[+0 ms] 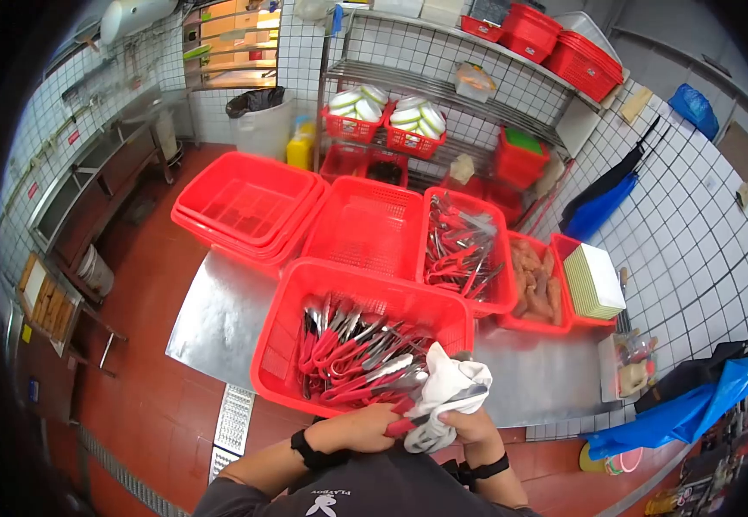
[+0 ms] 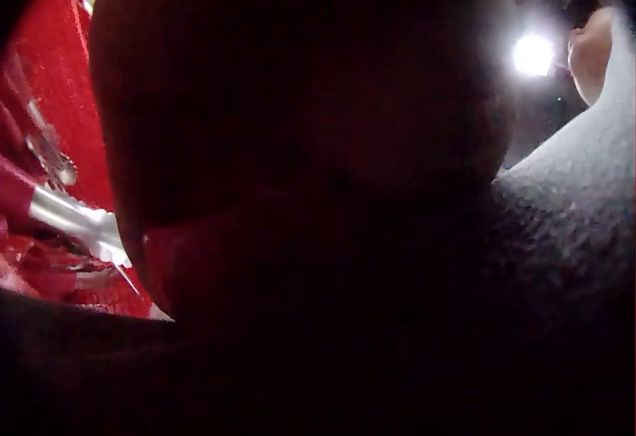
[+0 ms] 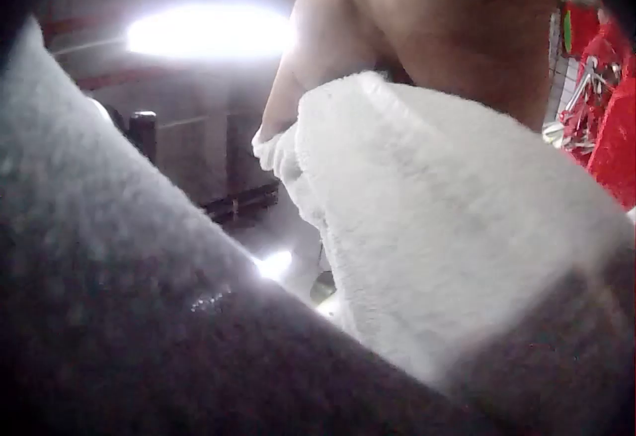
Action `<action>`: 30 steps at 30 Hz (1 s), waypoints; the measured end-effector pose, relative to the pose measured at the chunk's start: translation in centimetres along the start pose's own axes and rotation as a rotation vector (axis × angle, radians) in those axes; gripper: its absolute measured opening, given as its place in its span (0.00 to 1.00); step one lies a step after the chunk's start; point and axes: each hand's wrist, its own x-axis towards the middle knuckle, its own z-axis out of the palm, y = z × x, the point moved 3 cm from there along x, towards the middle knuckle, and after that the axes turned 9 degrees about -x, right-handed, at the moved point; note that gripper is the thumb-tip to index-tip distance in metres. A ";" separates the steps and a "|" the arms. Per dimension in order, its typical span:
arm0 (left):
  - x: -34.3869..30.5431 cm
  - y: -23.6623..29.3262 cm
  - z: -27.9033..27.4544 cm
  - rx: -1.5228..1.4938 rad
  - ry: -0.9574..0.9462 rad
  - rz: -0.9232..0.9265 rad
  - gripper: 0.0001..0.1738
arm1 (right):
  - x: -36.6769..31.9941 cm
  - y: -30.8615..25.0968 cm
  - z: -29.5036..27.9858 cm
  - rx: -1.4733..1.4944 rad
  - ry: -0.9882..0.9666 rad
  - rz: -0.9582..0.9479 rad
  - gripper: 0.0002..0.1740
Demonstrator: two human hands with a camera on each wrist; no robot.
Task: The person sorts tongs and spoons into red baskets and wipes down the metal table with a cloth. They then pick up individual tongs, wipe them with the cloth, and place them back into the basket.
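In the head view my left hand (image 1: 372, 428) grips a pair of red-handled tongs (image 1: 401, 424) close to my body. My right hand (image 1: 472, 426) holds a white cloth (image 1: 453, 379), bunched over the metal end of those tongs. The same cloth (image 3: 427, 207) hangs below my right hand (image 3: 437, 18) in the right wrist view. Just beyond both hands, a large red basket (image 1: 270, 345) contains a heap of red-handled tongs (image 1: 348, 349). The left wrist view is mostly dark, with some heaped tongs (image 2: 75, 217) at its left edge.
Behind the large basket stand a bare red basket (image 1: 374, 215), stacked red baskets (image 1: 245, 198) and another tongs-filled basket (image 1: 503, 284). Farther right are a basket of brownish items (image 1: 536, 284) and a stack of pale green-edged items (image 1: 596, 280). All sit on a metal table (image 1: 223, 297).
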 end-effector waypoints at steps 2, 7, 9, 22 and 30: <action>-0.5 -0.2 -0.8 0.070 0.063 -0.002 0.20 | -0.2 -0.7 0.5 -0.041 0.103 0.002 0.38; -0.6 0.5 -1.1 -0.027 0.053 0.015 0.20 | -0.3 0.8 -0.6 0.033 0.251 -0.007 0.34; -0.5 0.6 -1.5 0.065 0.048 -0.116 0.21 | -0.3 1.2 -1.9 -0.006 0.282 -0.013 0.34; -6.8 -2.5 -5.8 0.363 0.369 -0.225 0.15 | -4.5 -5.8 -18.5 0.258 0.973 -0.489 0.23; -7.9 -4.0 -7.9 0.400 0.561 -0.447 0.15 | -4.9 6.3 -27.3 -1.108 1.294 0.033 0.30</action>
